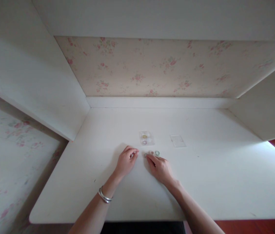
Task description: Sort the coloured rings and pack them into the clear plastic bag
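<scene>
My right hand (160, 168) rests low over the white desk, its fingertips closed at a small pale-green ring (145, 155) that they partly cover. Just beyond those fingers lie a pinkish ring (151, 152) and a green ring (157, 152). To their left, my left hand (125, 161) is curled with thumb and forefinger drawn together; whether anything is between the tips is too small to tell. A clear plastic case (152, 142) lies beyond both hands, holding a yellowish ring (144, 136) and a purplish ring (144, 142).
A flat clear plastic lid (177, 140) lies right of the case on the white desk (213, 182). White side panels (61, 97) and a low back ledge (162, 102) bound the surface. An overhead panel (157, 19) hangs above the floral wall.
</scene>
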Demonstrator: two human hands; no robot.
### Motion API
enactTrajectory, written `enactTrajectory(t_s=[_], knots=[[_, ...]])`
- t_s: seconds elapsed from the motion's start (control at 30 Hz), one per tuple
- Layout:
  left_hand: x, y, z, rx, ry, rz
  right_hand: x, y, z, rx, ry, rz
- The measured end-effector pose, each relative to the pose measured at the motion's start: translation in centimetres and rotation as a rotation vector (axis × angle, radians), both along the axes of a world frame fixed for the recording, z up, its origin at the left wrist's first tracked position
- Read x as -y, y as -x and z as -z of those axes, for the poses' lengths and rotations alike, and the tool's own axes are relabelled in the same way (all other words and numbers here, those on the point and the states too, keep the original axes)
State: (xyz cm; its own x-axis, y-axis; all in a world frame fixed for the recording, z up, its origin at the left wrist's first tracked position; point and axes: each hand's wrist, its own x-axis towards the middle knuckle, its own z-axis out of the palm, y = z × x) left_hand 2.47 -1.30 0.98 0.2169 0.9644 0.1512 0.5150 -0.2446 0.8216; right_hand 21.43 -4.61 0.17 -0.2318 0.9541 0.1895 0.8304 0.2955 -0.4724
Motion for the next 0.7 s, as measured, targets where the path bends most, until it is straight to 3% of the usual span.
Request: enactTrajectory(t_s=[0.2,0.4,0.57,0.7], knots=[[0.1,0.0,0.0,0.001,-0.007,0.014,-1.0,0.2,-1.4,-0.075,-0.026,0.062],[0.1,0.1,0.1,0.02,-0.005,0.017,-4.0,0.7,-3.1,0.023,-0.076,0.119],[0.1,0.2,0.5,0.018,-0.015,0.015,-5.3,0.7,-3.0,0.104,-0.062,0.132],[0.2,0.2,0.5,-0.007,-0.022,0.021,-4.3,-0.2,-2.5,0.002,-0.072,0.18]])
